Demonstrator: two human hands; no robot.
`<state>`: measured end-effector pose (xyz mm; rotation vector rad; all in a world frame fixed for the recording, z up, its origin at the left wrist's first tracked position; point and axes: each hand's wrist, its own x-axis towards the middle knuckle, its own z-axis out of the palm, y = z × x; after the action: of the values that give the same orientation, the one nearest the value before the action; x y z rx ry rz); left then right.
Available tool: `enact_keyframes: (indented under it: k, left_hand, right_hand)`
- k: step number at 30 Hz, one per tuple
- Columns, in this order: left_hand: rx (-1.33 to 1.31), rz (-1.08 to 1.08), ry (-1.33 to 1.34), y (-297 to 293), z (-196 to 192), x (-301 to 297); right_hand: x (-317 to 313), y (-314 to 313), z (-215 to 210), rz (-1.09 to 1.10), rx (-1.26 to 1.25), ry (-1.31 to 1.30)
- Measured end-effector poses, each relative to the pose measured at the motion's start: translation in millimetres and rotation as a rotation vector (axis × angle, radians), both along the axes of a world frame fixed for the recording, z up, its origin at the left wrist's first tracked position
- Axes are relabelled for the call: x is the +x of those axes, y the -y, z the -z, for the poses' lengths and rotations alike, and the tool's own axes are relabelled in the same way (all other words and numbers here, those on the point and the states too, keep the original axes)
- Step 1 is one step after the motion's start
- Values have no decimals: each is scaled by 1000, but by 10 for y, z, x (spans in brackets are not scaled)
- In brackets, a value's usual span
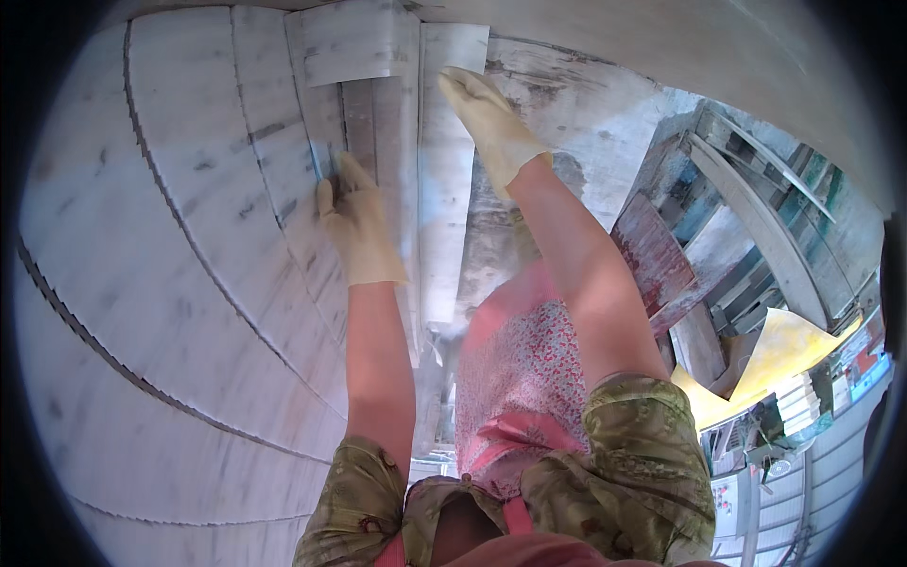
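Both my hands wear pale yellow gloves. My left hand [357, 227] reaches up to a narrow gap beside a large white panel with grey streaks [198, 208]. Its fingers are apart, and nothing shows between them. Farther up and to the right, my right hand [493, 128] has its fingers pressed together over the side of a long white strip [442, 246]. The thumb's exact place is hard to make out. Between the two hands stands a pale upright board [404, 123]. Above my left hand lies a short white piece [348, 42].
Right of the strip is a worn, stained board [576, 104]. A reddish board [652, 250], a curved plank [761, 227] and a yellow sheet [784, 354] are at the right. Dark jagged seams cross the panels on the left. A pink patterned apron [529, 369] covers my front.
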<state>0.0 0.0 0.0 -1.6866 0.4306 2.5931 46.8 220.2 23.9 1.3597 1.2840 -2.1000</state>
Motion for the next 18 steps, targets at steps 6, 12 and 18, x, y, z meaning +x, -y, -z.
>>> enact_keyframes:
  k: [6, 12, 18]
  left_hand:
    - [8, 504, -14, 58, 20, -66]
    - [805, -1, 15, 181, 317, -143]
    - [-170, 1064, -226, 160, 196, -149]
  right_hand:
    - [86, 163, 123, 19, -80, -90]
    - [-163, 203, 331, -133, 386, -296]
    - [-597, 329, 381, -106, 690, -400]
